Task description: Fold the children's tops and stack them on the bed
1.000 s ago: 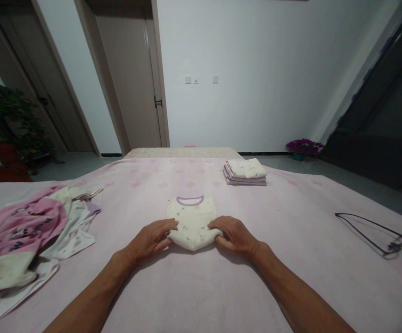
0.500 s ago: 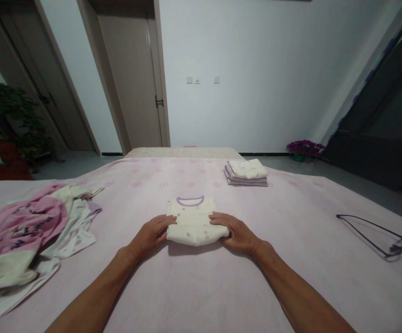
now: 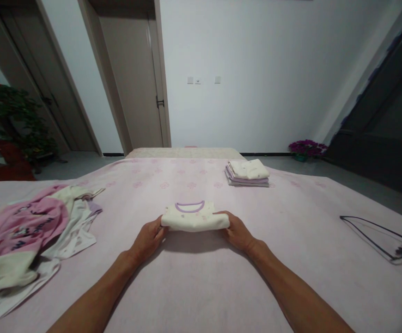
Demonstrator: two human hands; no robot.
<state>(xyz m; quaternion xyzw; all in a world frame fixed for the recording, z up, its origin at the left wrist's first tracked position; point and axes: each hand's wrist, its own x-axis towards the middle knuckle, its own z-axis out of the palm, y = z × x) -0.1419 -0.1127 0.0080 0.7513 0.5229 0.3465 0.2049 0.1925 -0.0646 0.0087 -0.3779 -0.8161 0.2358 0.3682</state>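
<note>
A cream shirt [image 3: 194, 221] with a purple-trimmed neckline and small printed spots is partly folded in front of me. My left hand [image 3: 149, 238] grips the left end of its near folded edge. At the right end of that edge, my right hand [image 3: 237, 232] is closed on the cloth. The near edge is raised a little, with a shadow under it, while the neckline lies toward the far side. Some fingers of both hands are hidden behind or beneath the fabric.
A neat stack of folded clothes [image 3: 247, 173] lies farther back on the right of the pink sheet [image 3: 201, 286]. Loose, crumpled clothes [image 3: 27, 231] are heaped at the left. A black wire-like frame [image 3: 377, 235] rests near the right edge.
The shirt's near edge has been lifted and folded farther away from me, so the shirt now looks shorter. Both hands moved slightly forward with it.
</note>
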